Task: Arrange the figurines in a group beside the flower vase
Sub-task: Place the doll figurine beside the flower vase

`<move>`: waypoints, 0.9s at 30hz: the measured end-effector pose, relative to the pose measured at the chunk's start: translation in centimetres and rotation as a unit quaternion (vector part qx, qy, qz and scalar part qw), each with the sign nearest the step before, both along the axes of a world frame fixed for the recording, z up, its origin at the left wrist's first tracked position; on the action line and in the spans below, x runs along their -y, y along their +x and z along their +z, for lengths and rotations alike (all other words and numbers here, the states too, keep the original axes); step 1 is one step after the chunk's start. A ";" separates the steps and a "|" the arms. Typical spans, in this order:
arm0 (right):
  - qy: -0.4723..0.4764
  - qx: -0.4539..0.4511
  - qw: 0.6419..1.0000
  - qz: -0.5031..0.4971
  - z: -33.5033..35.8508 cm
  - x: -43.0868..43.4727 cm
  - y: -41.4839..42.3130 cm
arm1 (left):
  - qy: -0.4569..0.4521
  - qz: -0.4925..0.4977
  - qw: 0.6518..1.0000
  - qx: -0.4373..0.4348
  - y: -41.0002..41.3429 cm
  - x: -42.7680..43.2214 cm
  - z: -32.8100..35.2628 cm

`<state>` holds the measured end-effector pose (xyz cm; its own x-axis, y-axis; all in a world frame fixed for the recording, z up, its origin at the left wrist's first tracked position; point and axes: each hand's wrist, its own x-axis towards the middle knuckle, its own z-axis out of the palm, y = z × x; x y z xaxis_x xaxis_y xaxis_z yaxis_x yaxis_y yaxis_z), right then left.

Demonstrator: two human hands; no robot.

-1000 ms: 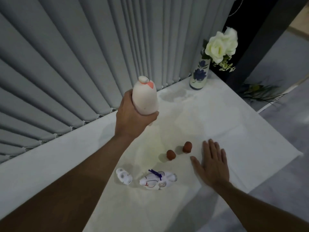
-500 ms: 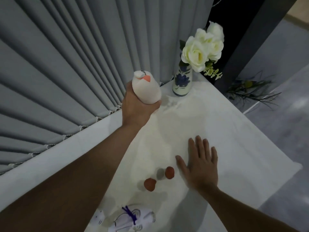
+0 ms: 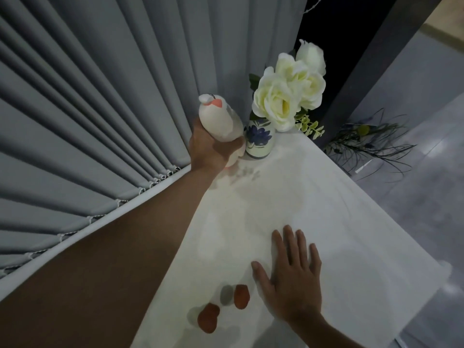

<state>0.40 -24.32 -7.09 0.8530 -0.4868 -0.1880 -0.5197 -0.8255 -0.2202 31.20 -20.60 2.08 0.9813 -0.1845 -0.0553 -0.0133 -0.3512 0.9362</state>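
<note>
We note grey curtain folds (image 3: 100,121) at far left. Our left hand (image 3: 213,149) is wrapped around the white bird figurine (image 3: 219,119), upright, just left of the flower vase (image 3: 259,139), seemingly touching it. Two small brown figurines (image 3: 241,296) sit near on the white tablecloth (image 3: 351,222). Our right hand (image 3: 293,280) lies flat, fingers spread, holding nothing.

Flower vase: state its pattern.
The flower vase is white with a blue painted flower, seen in the head view.
</note>
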 end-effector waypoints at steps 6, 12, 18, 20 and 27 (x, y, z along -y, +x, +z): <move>0.000 -0.008 1.000 0.002 -0.1 0.0 0.1 | -0.009 -0.016 1.000 -0.012 0.1 -0.4 -0.6; -0.004 -0.003 1.000 -0.001 -0.2 -0.1 0.1 | -0.020 -0.007 0.999 -0.040 0.2 -1.1 -0.6; -0.002 -0.003 1.000 -0.006 -0.5 0.0 0.1 | -0.044 0.073 0.995 -0.046 -1.0 -0.6 0.5; 0.000 0.000 1.000 -0.005 -0.6 0.1 0.1 | -0.043 0.088 0.994 -0.045 -1.3 -0.4 0.8; 0.005 0.008 1.000 -0.005 -0.5 0.1 0.1 | -0.021 0.064 0.997 -0.025 -1.8 -0.6 0.7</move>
